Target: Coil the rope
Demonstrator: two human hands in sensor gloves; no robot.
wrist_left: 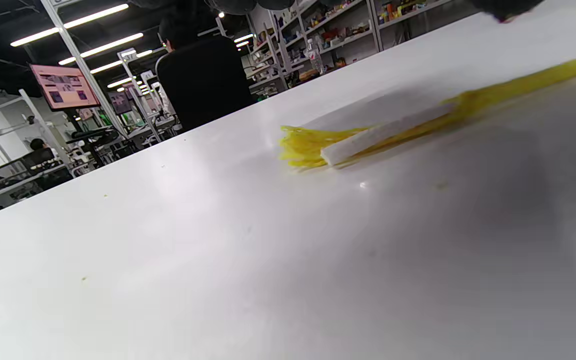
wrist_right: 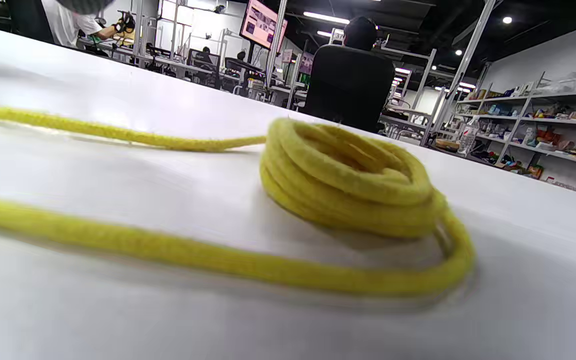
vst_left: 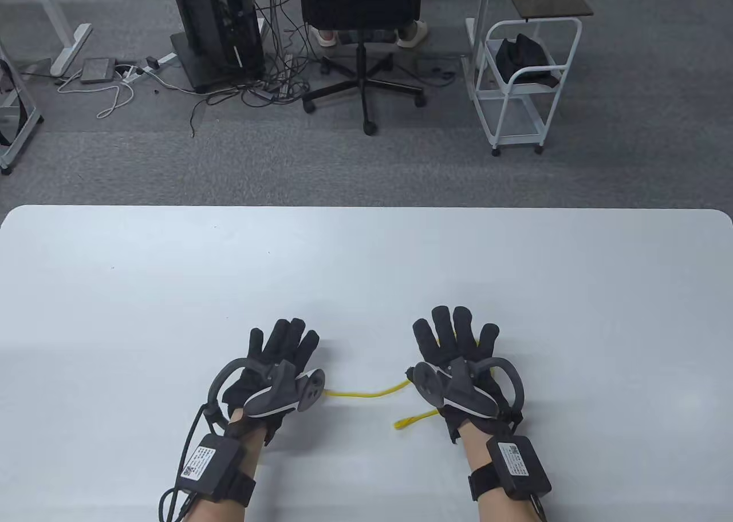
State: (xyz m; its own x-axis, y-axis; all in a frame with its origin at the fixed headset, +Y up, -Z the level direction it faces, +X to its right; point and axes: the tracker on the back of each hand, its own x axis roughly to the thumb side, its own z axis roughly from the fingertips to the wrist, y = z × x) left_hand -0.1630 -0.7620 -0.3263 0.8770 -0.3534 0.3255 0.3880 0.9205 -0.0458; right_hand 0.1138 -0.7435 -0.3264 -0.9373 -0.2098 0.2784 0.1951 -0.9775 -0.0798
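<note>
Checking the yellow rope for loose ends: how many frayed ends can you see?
1: a frayed end of the yellow rope lies on the white table beside the right hand. The other end may be hidden under the hands.

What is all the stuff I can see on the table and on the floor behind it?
Rope: one, yellow, on the table between and under the hands; coiled part below the right hand, frayed end lying loose.
Table: one, white.
Office chair: one, black, someone seated, behind the table.
Cart: one, white, far right.
Computer tower: one, black, far left, cables beside it.
Left hand: black glove, fingers spread flat.
Right hand: black glove, spread over the rope.
</note>
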